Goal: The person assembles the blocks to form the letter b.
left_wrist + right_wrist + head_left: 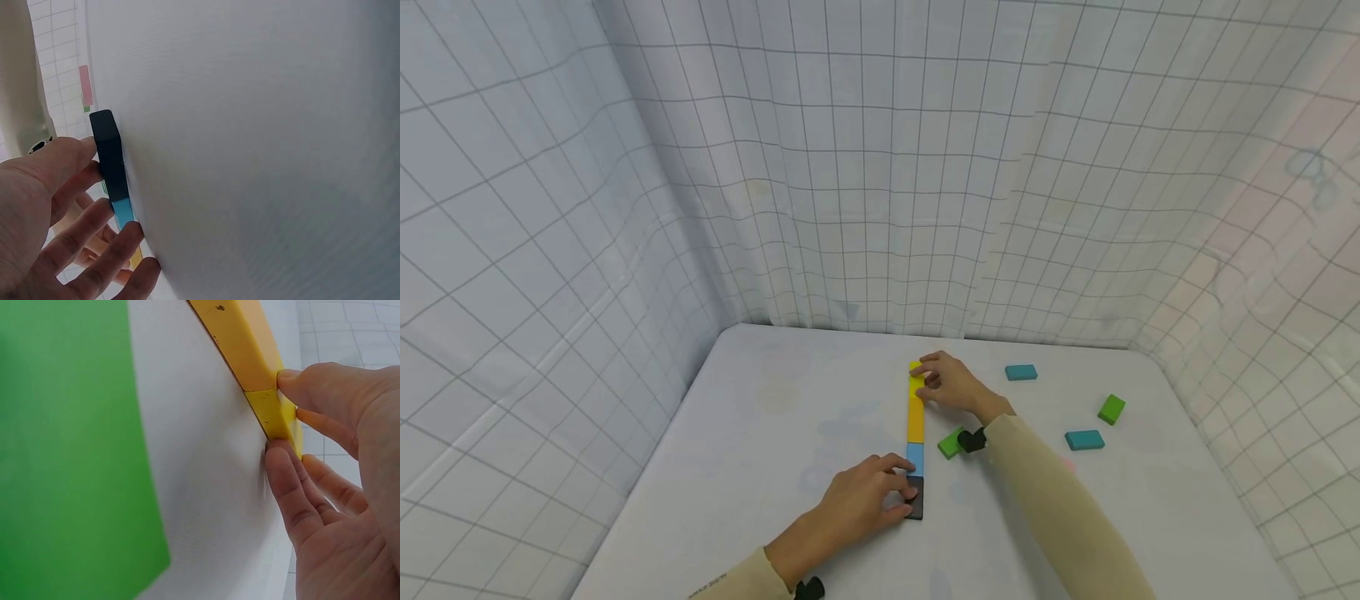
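My right grip (pixel 953 385) curls round the yellow block (pixel 267 411) at the row's (pixel 915 421) twelve-o'clock end. I can't tell if my left grip (pixel 859 502) pinches the black block (pixel 111 150) at six. I should push softly, straight.

1. The row's near block (pixel 916 507) is black.
2. Next to it, a block (pixel 914 454) is light blue.
3. Farther along, a block (pixel 916 419) is orange-yellow, with dark specks in the right wrist view.
4. The row's far block (pixel 915 384) is a brighter lemon yellow.
5. Two bricks (pixel 1021 372) on the right, one far, one nearer, are teal.
6. A piece (pixel 949 443) just right of the row and another at far right are bright green.
7. A strip (pixel 85 85) is pink.
8. Both sleeves (pixel 1060 521) are pale beige-yellow.
9. The tabletop (pixel 760 450) is plain white.
10. The curtain (pixel 880 183) is whitish, with a dark-lined grid.
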Action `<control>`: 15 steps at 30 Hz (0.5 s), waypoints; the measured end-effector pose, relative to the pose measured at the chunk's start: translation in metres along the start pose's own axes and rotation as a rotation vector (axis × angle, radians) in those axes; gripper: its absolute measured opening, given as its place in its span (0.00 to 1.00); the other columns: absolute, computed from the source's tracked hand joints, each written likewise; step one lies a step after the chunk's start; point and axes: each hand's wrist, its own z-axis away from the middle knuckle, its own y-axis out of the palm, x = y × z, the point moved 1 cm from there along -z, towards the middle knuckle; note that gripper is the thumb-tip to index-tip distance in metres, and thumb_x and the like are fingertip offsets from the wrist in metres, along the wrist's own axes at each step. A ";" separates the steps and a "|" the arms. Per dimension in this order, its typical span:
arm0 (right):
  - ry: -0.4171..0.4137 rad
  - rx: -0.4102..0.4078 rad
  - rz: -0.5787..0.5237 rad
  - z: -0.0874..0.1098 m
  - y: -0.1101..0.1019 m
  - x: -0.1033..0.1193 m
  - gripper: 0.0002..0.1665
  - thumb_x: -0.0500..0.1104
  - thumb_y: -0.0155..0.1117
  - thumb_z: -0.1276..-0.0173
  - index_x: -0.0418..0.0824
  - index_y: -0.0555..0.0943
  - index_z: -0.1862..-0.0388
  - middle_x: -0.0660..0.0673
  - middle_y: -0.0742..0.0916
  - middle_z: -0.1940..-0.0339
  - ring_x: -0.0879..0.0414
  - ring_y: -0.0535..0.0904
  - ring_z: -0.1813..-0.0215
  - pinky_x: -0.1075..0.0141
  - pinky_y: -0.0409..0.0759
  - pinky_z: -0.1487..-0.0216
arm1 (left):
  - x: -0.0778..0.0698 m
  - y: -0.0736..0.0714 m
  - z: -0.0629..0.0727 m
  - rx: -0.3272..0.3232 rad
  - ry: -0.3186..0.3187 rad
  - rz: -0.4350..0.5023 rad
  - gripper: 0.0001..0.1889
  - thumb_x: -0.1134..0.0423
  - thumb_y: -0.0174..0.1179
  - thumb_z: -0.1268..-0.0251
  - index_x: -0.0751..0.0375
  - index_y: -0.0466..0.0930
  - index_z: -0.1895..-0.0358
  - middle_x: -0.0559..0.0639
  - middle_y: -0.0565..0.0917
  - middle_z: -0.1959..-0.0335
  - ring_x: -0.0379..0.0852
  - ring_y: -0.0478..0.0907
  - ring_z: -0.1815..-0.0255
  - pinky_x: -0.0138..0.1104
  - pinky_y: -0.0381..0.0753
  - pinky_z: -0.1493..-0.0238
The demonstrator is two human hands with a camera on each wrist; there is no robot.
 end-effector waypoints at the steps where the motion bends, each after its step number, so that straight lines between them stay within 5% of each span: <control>1: 0.002 -0.001 0.001 0.000 0.000 0.000 0.23 0.42 0.78 0.17 0.40 0.90 0.27 0.35 0.79 0.15 0.47 0.90 0.34 0.52 0.91 0.26 | 0.000 0.000 0.000 0.000 0.000 0.000 0.05 0.52 0.84 0.26 0.40 1.00 0.53 0.36 0.90 0.32 0.39 0.88 0.45 0.26 0.86 0.63; 15: -0.021 0.001 0.009 0.005 -0.001 0.000 0.22 0.44 0.77 0.16 0.42 0.91 0.27 0.34 0.78 0.13 0.47 0.90 0.35 0.52 0.92 0.29 | 0.000 0.001 -0.001 -0.010 0.001 -0.001 0.04 0.52 0.84 0.26 0.40 0.99 0.55 0.36 0.91 0.32 0.39 0.88 0.46 0.26 0.86 0.63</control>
